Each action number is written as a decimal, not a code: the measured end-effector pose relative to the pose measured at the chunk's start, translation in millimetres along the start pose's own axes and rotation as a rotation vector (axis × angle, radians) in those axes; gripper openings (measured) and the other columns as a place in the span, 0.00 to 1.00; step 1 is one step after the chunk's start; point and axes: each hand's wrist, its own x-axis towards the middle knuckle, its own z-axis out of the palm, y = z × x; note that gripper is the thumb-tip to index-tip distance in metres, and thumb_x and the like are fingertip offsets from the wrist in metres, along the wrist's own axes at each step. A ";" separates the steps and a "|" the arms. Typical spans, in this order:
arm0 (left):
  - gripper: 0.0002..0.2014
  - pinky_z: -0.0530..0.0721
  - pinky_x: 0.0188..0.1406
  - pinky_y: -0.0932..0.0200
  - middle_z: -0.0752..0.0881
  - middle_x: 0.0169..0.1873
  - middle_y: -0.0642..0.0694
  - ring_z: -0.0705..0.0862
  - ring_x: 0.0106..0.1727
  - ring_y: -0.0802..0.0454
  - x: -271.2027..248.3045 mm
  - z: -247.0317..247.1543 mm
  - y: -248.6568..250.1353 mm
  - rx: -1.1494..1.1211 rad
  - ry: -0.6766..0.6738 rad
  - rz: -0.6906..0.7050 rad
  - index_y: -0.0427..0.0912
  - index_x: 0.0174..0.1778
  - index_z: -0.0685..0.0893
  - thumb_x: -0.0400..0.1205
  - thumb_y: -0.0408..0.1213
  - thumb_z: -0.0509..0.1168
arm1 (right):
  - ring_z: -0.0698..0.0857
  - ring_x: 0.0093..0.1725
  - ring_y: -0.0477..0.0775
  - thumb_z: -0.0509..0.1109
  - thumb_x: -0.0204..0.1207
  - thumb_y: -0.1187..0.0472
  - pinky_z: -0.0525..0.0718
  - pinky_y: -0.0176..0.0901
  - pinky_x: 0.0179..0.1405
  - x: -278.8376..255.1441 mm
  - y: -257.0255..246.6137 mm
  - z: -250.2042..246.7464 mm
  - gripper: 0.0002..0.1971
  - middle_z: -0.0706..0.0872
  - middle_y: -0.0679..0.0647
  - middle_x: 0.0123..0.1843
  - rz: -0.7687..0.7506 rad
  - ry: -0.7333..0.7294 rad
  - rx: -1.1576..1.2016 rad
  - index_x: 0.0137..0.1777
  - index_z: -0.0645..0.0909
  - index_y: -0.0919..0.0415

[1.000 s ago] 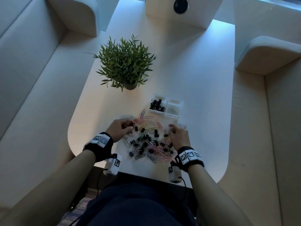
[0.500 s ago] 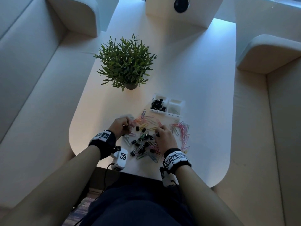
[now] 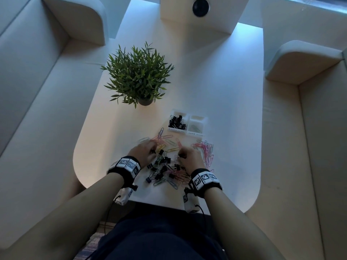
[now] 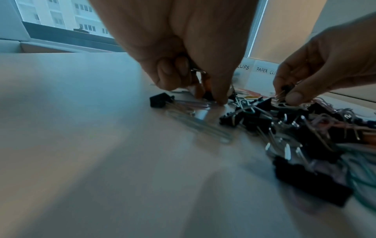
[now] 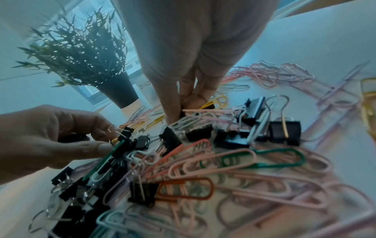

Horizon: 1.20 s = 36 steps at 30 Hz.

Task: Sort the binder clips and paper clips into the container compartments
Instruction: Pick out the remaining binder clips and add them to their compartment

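Smooth, faintly glossy white table [image 3: 216, 91] is reflecting window light beneath coated paper clips [image 5: 234, 162] in glossy pink, green and orange. Binder clips [image 5: 284, 133] are showing matt black bodies with shiny bare-metal wire handles. The container [image 3: 203, 120] is looking like translucent white plastic; plant [image 3: 137, 76] leaves are looking plastic.

white table [image 3: 216, 76], clips [image 3: 165, 166], container [image 3: 204, 120], plant [image 3: 139, 76]

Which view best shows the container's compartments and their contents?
The head view: the container shows from above, binder clips filling its left compartment. The left wrist view shows only its labelled front wall; the right wrist view only a label fragment.
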 end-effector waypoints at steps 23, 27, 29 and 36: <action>0.14 0.64 0.25 0.61 0.79 0.29 0.39 0.70 0.21 0.57 17.1 -53.5 45.0 -0.967 0.158 -0.295 0.33 0.35 0.80 0.79 0.28 0.50 | 0.89 0.37 0.51 0.78 0.67 0.69 0.88 0.41 0.41 7.6 -5.0 -44.1 0.05 0.91 0.56 0.38 0.190 0.117 0.773 0.43 0.89 0.65; 0.16 0.64 0.23 0.61 0.80 0.30 0.36 0.71 0.29 0.49 23.7 -41.4 47.3 -0.955 0.095 -0.324 0.40 0.31 0.80 0.79 0.28 0.51 | 0.89 0.36 0.43 0.78 0.68 0.67 0.89 0.36 0.43 2.0 -1.9 -34.0 0.07 0.92 0.53 0.40 0.194 0.128 0.448 0.46 0.89 0.63; 0.15 0.64 0.22 0.62 0.79 0.30 0.38 0.70 0.27 0.49 23.4 -36.0 49.3 -0.932 0.067 -0.325 0.40 0.32 0.79 0.80 0.28 0.50 | 0.88 0.37 0.41 0.78 0.68 0.68 0.88 0.45 0.51 -2.5 2.1 -31.5 0.08 0.92 0.48 0.39 0.188 0.157 0.408 0.45 0.90 0.58; 0.13 0.67 0.20 0.67 0.77 0.28 0.43 0.71 0.20 0.61 15.7 -27.8 58.6 -0.899 0.033 -0.309 0.37 0.35 0.78 0.81 0.26 0.51 | 0.87 0.39 0.41 0.78 0.66 0.71 0.86 0.39 0.53 -11.8 6.0 -32.9 0.09 0.92 0.50 0.41 0.053 0.252 0.317 0.44 0.90 0.60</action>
